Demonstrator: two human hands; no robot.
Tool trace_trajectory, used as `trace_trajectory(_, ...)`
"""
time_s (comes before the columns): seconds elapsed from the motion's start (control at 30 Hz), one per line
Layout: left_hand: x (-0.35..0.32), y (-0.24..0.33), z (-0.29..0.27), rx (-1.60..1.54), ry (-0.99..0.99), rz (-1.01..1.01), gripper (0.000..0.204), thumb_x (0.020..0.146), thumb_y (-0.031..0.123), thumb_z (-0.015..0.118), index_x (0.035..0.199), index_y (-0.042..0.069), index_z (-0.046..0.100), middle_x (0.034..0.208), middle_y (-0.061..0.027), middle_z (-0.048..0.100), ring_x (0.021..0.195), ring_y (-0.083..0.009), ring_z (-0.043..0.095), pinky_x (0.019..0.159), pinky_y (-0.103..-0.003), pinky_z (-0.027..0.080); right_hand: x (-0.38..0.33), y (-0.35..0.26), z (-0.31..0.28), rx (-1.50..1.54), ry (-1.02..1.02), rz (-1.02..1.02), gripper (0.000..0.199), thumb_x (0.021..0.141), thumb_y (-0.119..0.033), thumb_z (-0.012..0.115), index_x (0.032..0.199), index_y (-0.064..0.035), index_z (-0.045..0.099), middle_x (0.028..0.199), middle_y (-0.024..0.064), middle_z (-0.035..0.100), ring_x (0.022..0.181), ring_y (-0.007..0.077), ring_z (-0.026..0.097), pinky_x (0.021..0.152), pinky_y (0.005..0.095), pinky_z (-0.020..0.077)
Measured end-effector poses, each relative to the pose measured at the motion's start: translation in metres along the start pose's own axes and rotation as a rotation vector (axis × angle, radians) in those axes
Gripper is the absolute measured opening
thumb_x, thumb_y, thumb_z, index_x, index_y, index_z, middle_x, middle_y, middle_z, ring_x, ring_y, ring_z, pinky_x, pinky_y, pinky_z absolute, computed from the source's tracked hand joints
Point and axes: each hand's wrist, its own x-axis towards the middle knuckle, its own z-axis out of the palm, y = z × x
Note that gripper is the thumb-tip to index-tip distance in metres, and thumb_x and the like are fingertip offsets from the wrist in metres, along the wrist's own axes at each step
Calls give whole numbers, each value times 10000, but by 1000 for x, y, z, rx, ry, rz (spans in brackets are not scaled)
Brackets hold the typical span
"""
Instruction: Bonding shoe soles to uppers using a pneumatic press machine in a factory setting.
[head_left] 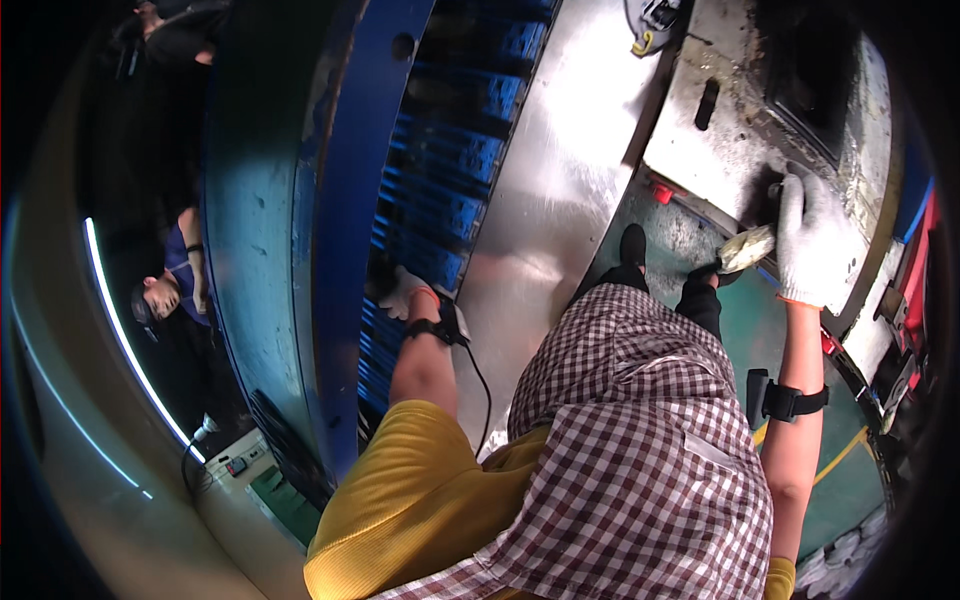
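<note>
1. Slats (466, 214), lit blue above a deep shadow, were seen just left of the steel top (560, 180). Work on them was judged to be under way rather than finished, since they were being reached for from the near side.

2. What had been completed could not be established: no finished result could be singled out on either side of the steel top.

3. What remained could not be counted either. The gaps between the slats were sunk in darkness, and whether anything was lodged in them could not be made out.

4. The left hand (403, 292), gloved in white, was held at the left side of the steel top, right by the slats. Its fingers were bent toward the shadow; whether anything was gripped could not be told, as the fingertips were hidden.

5. The right hand (822, 245), also gloved, was placed well to the right of the steel top, over the pale plate (690, 150). Its fingers were partly stretched out; whether they were closed on anything could not be told.

6. A yellowish piece (747, 249) was seen right of the steel top, just beside the right hand. Contact was judged likely, but a grip could not be confirmed.

7. The slats were thus set close to the left hand and well apart from the right.
</note>
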Motion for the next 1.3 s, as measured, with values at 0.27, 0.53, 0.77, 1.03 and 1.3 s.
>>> trace_trajectory(0.27, 162, -16, 47, -471, -888, -141, 769, 901, 563, 762, 1468, 72, 591, 1554, -167, 577, 1389, -314, 601, 1079, -504, 538, 0, 11, 9, 145, -128, 66, 283, 1076, -224, 593, 1210, -43, 763, 1142, 175, 768, 1073, 337, 731, 981, 399, 542)
trace_trajectory(0.53, 173, -28, 24, -562, -1106, -247, 440, 1035, 442, 640, 1302, 107, 741, 1244, -122, 777, 1180, -295, 737, 1046, -486, 577, -3, 17, 10, 23, -88, 19, 278, 1067, -197, 579, 1176, -13, 758, 1129, 177, 754, 1061, 350, 716, 975, 407, 529)
trace_trajectory(0.77, 82, -66, -45, -1217, -1161, -428, 478, 996, 370, 716, 1341, 41, 694, 1289, -130, 754, 1197, -316, 721, 1074, -540, 573, 4, 1, -1, 57, -68, -75, 269, 1054, -300, 600, 1020, -109, 786, 1008, 100, 765, 948, 317, 724, 887, 426, 551)
trace_trajectory(1.03, -142, -47, -69, -890, -1738, -193, 684, 1011, 468, 632, 1536, 42, 533, 1557, -128, 597, 1416, -350, 576, 1203, -582, 435, -16, -49, 1, 269, -258, -447, 315, 967, -252, 678, 1232, -97, 753, 1225, 123, 735, 1141, 343, 654, 1027, 479, 494)
trace_trajectory(1.3, -358, 63, -122, -407, -2222, 684, 712, 1065, 256, 593, 1652, -8, 288, 1515, -204, 584, 1372, -333, 612, 1168, -462, 504, -1, -79, -4, 1038, -459, 155, 968, 895, -399, 804, 1629, 61, 372, 1652, 298, 411, 1534, 404, 416, 1277, 455, 318)
